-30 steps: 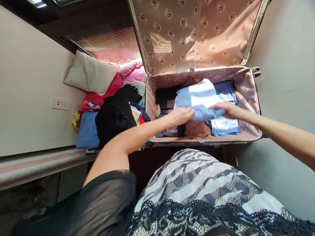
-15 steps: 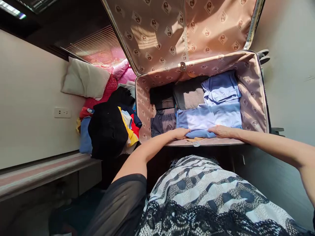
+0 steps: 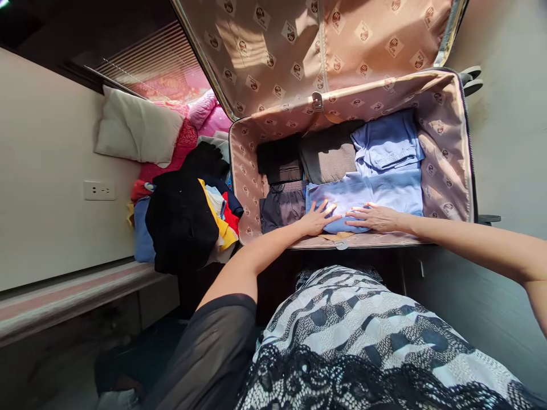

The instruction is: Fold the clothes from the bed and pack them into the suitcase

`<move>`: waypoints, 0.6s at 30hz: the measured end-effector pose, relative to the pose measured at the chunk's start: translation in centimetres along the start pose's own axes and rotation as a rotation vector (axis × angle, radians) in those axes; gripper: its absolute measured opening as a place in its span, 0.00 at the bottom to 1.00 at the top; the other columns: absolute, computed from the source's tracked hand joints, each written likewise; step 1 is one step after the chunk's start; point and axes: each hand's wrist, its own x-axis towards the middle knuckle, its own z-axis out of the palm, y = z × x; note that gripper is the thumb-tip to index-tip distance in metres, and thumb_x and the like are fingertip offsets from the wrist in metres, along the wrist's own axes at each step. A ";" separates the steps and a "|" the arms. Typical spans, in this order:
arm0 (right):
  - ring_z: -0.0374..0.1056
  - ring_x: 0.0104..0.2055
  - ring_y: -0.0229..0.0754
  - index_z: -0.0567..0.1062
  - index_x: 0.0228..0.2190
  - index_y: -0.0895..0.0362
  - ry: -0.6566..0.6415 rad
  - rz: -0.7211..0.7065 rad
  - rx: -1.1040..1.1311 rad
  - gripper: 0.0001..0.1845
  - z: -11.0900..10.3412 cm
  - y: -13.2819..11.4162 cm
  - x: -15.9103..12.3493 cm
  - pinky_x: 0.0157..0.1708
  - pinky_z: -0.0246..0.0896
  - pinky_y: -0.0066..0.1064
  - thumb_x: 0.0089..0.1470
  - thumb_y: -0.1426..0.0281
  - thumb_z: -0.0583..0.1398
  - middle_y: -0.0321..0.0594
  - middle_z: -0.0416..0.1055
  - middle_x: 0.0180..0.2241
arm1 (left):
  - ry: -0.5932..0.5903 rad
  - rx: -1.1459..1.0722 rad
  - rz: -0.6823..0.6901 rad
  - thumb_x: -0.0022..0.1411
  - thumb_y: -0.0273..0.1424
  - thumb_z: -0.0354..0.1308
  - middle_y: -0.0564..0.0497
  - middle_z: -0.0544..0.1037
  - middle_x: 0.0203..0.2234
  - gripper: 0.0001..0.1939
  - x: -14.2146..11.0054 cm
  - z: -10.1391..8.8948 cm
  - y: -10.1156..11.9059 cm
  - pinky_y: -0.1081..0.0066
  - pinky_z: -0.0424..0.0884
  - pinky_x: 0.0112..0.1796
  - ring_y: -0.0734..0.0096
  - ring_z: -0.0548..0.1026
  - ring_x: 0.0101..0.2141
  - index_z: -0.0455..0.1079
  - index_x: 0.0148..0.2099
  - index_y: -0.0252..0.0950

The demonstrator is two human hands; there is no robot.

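Inside the open suitcase with patterned pink-brown lining (image 3: pixel 442 165), the folded light-blue cloth garment (image 3: pixel 342 192) lies at the near side, between dark drawstring shorts (image 3: pixel 284 206) and more folded blue clothing (image 3: pixel 395 191). Both the left hand (image 3: pixel 317 219) and the right hand (image 3: pixel 374 217) rest on it palm down, fingers spread, gripping nothing. Left of the suitcase sits a heaped black garment (image 3: pixel 182 222).

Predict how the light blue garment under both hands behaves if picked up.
The folded light blue garment probably handles floppy: it lies flat with soft, rumpled edges. Lifted at one edge, it would likely unfold, since nothing visible fastens it. It's unlikely to roll or tip, lying low and flat in the suitcase, though its weight can't be read.
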 end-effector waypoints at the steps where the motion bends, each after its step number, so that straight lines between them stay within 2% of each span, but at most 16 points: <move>1: 0.64 0.73 0.56 0.67 0.72 0.43 -0.019 -0.008 -0.019 0.41 0.6 0.2 0.2 0.65 0.64 0.52 0.60 0.78 0.54 0.44 0.65 0.72 | -0.034 -0.011 -0.030 0.62 0.25 0.62 0.44 0.38 0.83 0.50 0.6 0.1 0.2 0.25 0.43 0.71 0.32 0.35 0.80 0.51 0.83 0.50; 3: 0.65 0.72 0.54 0.70 0.70 0.44 -0.066 0.004 -0.014 0.41 1.1 0.6 0.7 0.65 0.64 0.51 0.59 0.78 0.54 0.43 0.69 0.70 | -0.112 -0.051 -0.072 0.59 0.25 0.64 0.47 0.35 0.83 0.53 1.7 -0.2 0.2 0.26 0.42 0.72 0.32 0.35 0.80 0.51 0.83 0.51; 5: 0.67 0.70 0.57 0.71 0.70 0.46 -0.126 0.035 0.042 0.42 0.5 0.8 1.0 0.64 0.64 0.51 0.56 0.76 0.58 0.46 0.71 0.68 | -0.182 -0.111 -0.069 0.57 0.27 0.67 0.47 0.34 0.83 0.54 2.1 -1.2 -0.2 0.29 0.44 0.73 0.32 0.37 0.79 0.52 0.82 0.50; 8: 0.75 0.58 0.59 0.68 0.72 0.51 -0.206 0.148 0.183 0.44 -1.7 0.4 1.5 0.58 0.66 0.48 0.55 0.68 0.64 0.53 0.78 0.59 | -0.233 -0.228 -0.041 0.63 0.37 0.67 0.39 0.47 0.81 0.47 1.2 -2.8 -1.4 0.37 0.57 0.72 0.37 0.52 0.76 0.56 0.81 0.45; 11: 0.76 0.50 0.56 0.70 0.71 0.52 -0.152 0.233 0.236 0.41 -3.6 -0.4 2.1 0.51 0.65 0.41 0.58 0.62 0.66 0.53 0.79 0.52 | -0.139 -0.256 -0.021 0.69 0.42 0.63 0.36 0.63 0.73 0.40 -0.2 -3.2 -2.2 0.52 0.69 0.65 0.46 0.70 0.65 0.60 0.79 0.43; 14: 0.74 0.44 0.50 0.76 0.65 0.49 -0.151 0.252 0.228 0.30 -3.5 -1.0 3.0 0.44 0.62 0.35 0.62 0.68 0.63 0.50 0.79 0.48 | -0.114 -0.192 -0.039 0.74 0.35 0.55 0.39 0.72 0.62 0.29 -0.5 -2.4 -2.0 0.60 0.73 0.57 0.52 0.76 0.57 0.67 0.74 0.43; 16: 0.72 0.40 0.46 0.79 0.61 0.51 -0.165 0.320 0.238 0.26 -2.9 -0.9 3.9 0.42 0.60 0.34 0.64 0.72 0.58 0.49 0.79 0.45 | -0.158 -0.168 -0.106 0.75 0.30 0.50 0.38 0.74 0.57 0.27 0.0 -1.8 -1.6 0.61 0.74 0.54 0.52 0.77 0.54 0.68 0.73 0.40; 18: 0.70 0.38 0.45 0.82 0.56 0.55 -0.138 0.383 0.269 0.22 -2.3 -0.4 4.7 0.41 0.59 0.34 0.64 0.74 0.57 0.50 0.79 0.43 | -0.184 -0.159 -0.166 0.74 0.29 0.51 0.36 0.74 0.56 0.28 0.7 -1.4 -1.3 0.59 0.74 0.53 0.50 0.77 0.54 0.67 0.73 0.38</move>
